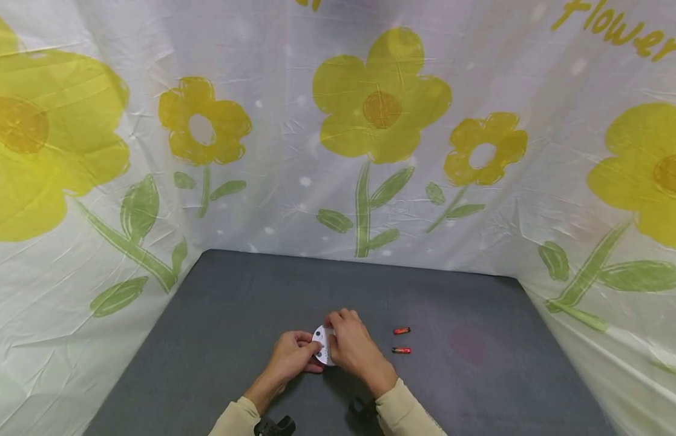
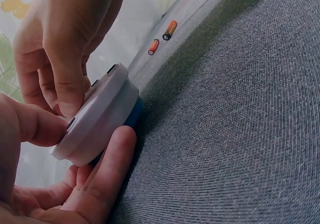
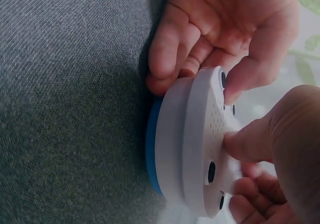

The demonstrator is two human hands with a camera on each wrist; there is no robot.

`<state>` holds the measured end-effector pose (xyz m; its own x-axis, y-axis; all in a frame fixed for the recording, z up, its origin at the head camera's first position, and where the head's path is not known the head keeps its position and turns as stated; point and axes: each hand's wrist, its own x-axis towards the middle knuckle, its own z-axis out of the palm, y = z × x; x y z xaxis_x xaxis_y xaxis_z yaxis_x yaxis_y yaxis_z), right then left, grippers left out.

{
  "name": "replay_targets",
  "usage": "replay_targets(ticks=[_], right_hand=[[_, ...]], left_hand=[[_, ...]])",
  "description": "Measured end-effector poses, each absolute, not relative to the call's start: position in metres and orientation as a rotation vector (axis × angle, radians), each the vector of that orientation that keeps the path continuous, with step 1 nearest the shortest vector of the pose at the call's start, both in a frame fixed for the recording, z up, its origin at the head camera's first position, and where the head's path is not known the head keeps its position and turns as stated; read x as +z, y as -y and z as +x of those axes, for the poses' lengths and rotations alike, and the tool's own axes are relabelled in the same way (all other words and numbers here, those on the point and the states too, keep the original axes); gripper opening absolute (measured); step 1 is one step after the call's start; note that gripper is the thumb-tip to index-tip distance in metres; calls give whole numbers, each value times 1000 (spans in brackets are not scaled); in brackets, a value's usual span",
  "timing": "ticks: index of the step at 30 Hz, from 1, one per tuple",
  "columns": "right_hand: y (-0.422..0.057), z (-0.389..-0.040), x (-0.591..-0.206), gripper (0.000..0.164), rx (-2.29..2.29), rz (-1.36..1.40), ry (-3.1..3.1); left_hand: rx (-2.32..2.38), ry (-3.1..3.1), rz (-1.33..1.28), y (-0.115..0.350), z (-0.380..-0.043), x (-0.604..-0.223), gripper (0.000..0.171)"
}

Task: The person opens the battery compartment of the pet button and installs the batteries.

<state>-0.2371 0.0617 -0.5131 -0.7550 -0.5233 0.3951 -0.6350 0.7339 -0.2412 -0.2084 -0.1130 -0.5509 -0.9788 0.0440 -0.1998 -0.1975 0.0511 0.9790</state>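
Observation:
A round white device (image 1: 323, 355) with dark rubber feet and small holes on its face is tilted up close over the table. Its far side shows a blue edge (image 3: 153, 149). My left hand (image 1: 294, 352) grips the rim, thumb on the white face and fingers beneath. The right hand (image 1: 353, 344) bends over the same face; its thumb presses near the holes in the right wrist view, and the other fingers curl by the opposite rim. What lies under those fingertips is partly hidden.
Two small red-and-black batteries, an upper battery (image 1: 402, 330) and a lower battery (image 1: 401, 350), lie to the right of the hands. The dark grey cloth-covered table (image 1: 250, 290) is enclosed by a white curtain (image 1: 283, 200) printed with yellow flowers.

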Motion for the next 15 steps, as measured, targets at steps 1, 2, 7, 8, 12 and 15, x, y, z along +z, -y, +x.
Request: replay_targets(ticks=[1, 2, 7, 8, 12, 15], right_hand=[[-62, -238, -513, 21, 528, 905, 2640], [-61, -238, -513, 21, 530, 903, 2645], [-61, -236, -515, 20, 542, 882, 2628], [-61, -236, -517, 20, 547, 874, 2621], [-61, -233, -520, 18, 621, 825, 2600], [-61, -232, -520, 15, 719, 803, 2583]], left_hand=[[2047, -2141, -156, 113, -209, -551, 29], [2047, -2141, -157, 113, -209, -551, 28], [2054, -2129, -157, 113, -208, -550, 29], [2055, -2127, -158, 113, -207, -549, 29], [2065, -2111, -156, 113, -206, -548, 30], [2071, -2104, -156, 114, -207, -548, 30]])
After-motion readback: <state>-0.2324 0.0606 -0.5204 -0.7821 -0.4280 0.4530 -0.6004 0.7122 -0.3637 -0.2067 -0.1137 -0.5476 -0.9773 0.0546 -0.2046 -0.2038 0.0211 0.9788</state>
